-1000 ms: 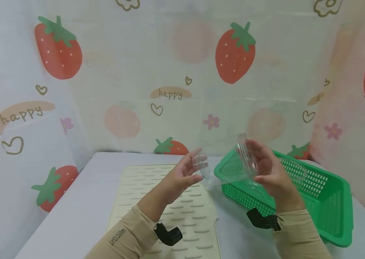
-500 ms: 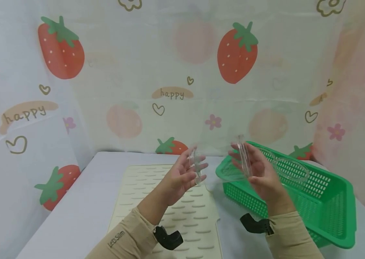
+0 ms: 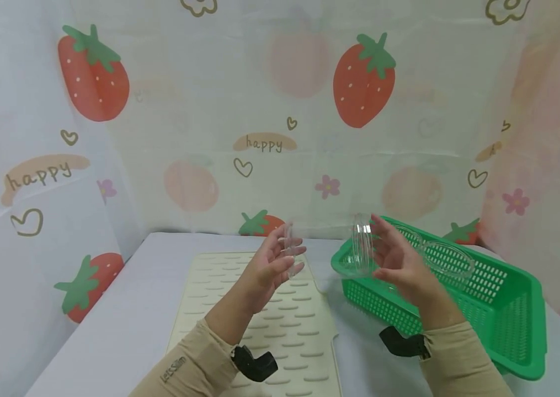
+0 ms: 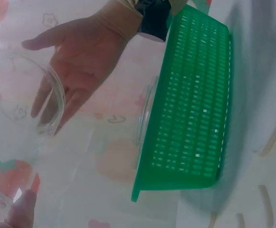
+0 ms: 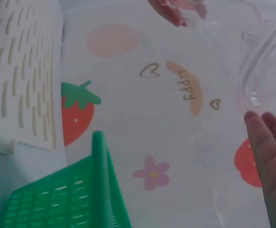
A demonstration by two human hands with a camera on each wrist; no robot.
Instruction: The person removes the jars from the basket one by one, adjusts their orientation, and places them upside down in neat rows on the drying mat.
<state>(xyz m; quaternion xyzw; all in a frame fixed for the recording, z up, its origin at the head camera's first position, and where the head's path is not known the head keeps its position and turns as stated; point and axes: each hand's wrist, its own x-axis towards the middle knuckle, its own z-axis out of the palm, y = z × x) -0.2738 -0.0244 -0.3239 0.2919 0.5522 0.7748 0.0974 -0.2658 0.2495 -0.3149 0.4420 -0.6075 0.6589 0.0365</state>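
My left hand (image 3: 270,264) is raised above the far end of the cream mat (image 3: 260,325), pinching a clear round dish (image 3: 289,249) that stands on edge between thumb and fingers. My right hand (image 3: 396,259) holds a second clear dish (image 3: 361,245) upright by its rim, above the near left corner of the green basket (image 3: 508,309). The two dishes face each other, a hand's width apart. In the left wrist view the right hand (image 4: 81,61) shows behind its dish (image 4: 28,95). The right wrist view shows that dish (image 5: 266,61) close up.
Two more clear dishes (image 3: 451,259) rest in the green basket on the right of the grey table (image 3: 111,320). Strawberry-print cloth (image 3: 280,110) walls in the back and both sides. Black wrist straps (image 3: 255,363) sit on both sleeves.
Both hands have drifted a little left and both dishes have turned to face each other. The gap between them stays about the same.
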